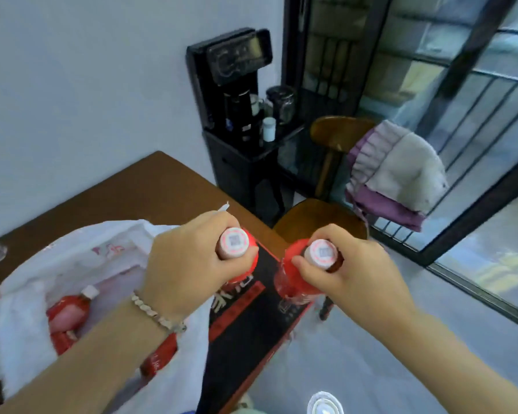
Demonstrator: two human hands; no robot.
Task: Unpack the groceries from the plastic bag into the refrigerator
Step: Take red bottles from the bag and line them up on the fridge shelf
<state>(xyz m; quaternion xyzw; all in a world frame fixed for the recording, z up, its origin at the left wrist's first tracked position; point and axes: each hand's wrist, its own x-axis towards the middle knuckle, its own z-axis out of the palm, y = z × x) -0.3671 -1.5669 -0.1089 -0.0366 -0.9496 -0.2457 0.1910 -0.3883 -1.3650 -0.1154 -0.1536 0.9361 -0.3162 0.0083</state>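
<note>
My left hand [189, 261] grips the neck of a red bottle [237, 245] with a pink cap, held upright above the table's edge. In my right hand [341, 273] a second red bottle [296, 282] of the same kind is gripped just under its cap. The two bottles hang side by side, a short gap apart. A white plastic bag [42, 264] lies open on the brown table [126, 192] at the left. Inside it lies another red bottle [68, 312], and more red packaging [159, 357] shows under my left forearm. No refrigerator is in view.
A black and red box [245, 324] lies at the table's near corner beneath the bottles. A black drinks stand [237, 115] with jars is against the wall. Wooden chairs [320, 216], one draped with cloth [401, 174], stand by a glass door [476, 144].
</note>
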